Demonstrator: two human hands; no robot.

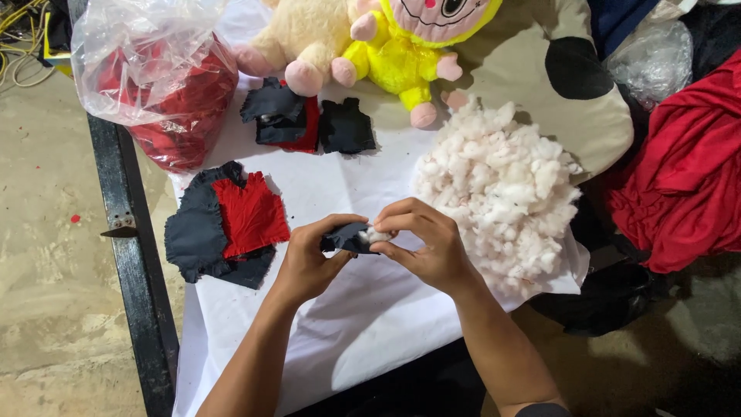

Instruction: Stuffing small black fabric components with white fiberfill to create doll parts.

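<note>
Near the desk's front edge, the left hand (309, 259) pinches a small dark fabric piece (347, 238) in a closed grip while the right hand (424, 243) grips a white stuffing tuft (376, 234) at its opening; feeding small tufts, opening held wide, should fill it evenly

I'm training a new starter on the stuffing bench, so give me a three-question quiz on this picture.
1. True or false: the left hand holds a dark fabric piece.
2. The white stuffing pile lies on which side of the hands? A) left B) right
3. What colour is the cloth square lying on the dark pieces?

Key: 1 true; 2 B; 3 red. The right hand pinches a white tuft at the fabric piece.
</note>
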